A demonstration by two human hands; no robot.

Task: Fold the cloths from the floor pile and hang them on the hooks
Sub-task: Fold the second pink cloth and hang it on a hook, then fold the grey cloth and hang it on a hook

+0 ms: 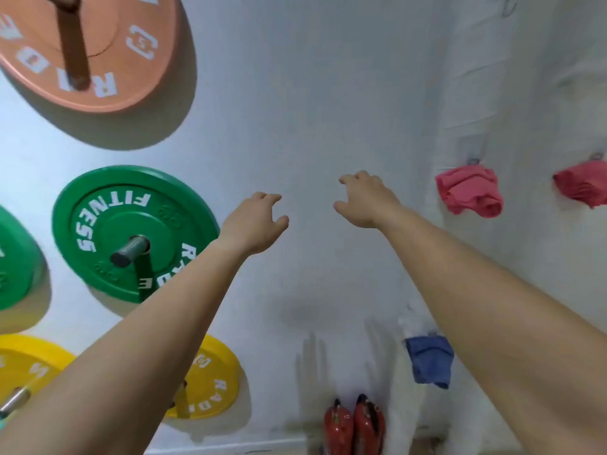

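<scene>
Both arms stretch toward the white wall (328, 93). Left hand (254, 224) and right hand (364, 200) are side by side, not touching. Fingers are loosely curled and hold nothing, well apart from the cloths. Pink cloth (469, 192) hangs on a hook (473, 159) toward the wall's right edge. Second pink cloth (583, 183) hangs at the right edge itself. Blue cloth (430, 361) hangs lower, beside the right forearm. On the wall's left side: orange plate (138, 80), green plate (108, 205), yellow plate (213, 382). Two red items (353, 425) at the wall's bottom edge, kind unclear.
</scene>
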